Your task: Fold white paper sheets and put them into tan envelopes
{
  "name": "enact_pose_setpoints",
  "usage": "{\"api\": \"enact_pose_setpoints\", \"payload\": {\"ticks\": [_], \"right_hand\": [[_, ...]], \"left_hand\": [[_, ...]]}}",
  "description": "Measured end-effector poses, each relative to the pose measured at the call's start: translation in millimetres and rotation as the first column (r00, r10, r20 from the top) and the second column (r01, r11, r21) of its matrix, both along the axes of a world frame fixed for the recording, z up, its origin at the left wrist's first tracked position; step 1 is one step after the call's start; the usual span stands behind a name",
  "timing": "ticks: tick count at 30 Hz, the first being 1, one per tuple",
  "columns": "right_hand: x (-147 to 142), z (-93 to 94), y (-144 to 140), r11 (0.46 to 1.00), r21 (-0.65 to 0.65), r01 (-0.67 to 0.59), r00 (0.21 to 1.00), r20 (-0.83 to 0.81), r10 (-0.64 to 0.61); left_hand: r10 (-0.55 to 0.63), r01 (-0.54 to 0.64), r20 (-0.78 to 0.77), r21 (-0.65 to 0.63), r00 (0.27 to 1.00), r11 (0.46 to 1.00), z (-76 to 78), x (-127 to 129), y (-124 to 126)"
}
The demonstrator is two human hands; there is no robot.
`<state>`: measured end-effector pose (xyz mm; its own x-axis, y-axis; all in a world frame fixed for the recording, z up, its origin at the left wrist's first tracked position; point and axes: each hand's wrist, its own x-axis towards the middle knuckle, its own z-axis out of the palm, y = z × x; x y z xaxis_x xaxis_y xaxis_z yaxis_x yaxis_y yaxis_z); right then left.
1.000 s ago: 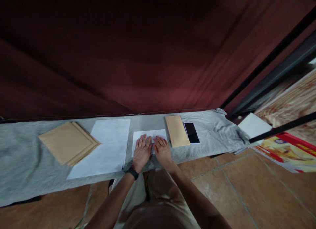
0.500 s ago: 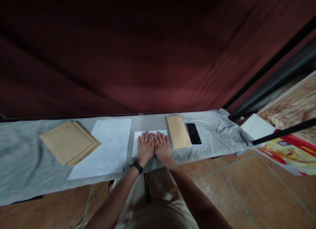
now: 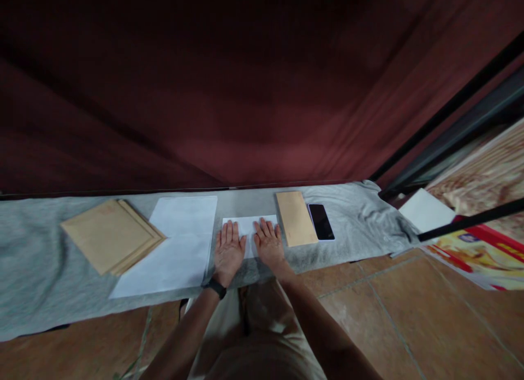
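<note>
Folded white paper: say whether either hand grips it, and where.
Neither grips it. Left hand and right hand lie flat, palms down, on the folded paper.

Near half of the small white folded paper sheet (image 3: 249, 225) lies hidden under both flat hands; the grey cloth table cover (image 3: 33, 260) is cut off at the left edge.

Grey cloth (image 3: 360, 219) carries envelopes (image 3: 108, 235), paper (image 3: 176, 246), phone (image 3: 321, 221).
</note>
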<state>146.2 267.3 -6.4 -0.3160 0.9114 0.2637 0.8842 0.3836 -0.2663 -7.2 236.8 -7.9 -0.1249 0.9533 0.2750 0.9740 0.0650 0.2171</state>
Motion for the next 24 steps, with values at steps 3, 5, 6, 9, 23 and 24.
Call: {"api": "enact_pose_setpoints", "payload": {"ticks": [3,5,6,9,23,24], "right_hand": [[-5,0.5,4,1.000,-0.009,0.027,1.000,-0.009,-0.027],[-10,1.5,7,0.999,-0.024,0.048,0.999,-0.009,-0.048],[-13,1.8,9,0.999,-0.028,0.046,0.999,-0.006,-0.047],[-18,1.0,13,1.000,-0.012,0.013,1.000,0.007,-0.013],[8,-9.3,-22,0.997,0.062,0.049,0.999,-0.022,-0.047],[9,-9.8,-28,0.997,0.058,0.049,0.999,-0.023,-0.048]], "left_hand": [[0.003,-0.003,0.007,-0.001,1.000,1.000,1.0,1,-7],[0.002,-0.002,0.013,-0.011,1.000,1.000,2.6,2,-8],[0.000,0.000,0.014,-0.018,1.000,1.000,3.2,2,-7],[0.003,-0.003,0.009,-0.039,1.000,0.999,3.6,1,-6],[0.013,-0.012,0.013,-0.046,1.000,0.999,4.4,1,-6],[0.009,-0.009,0.011,-0.044,1.000,0.999,4.1,1,-6]]}}
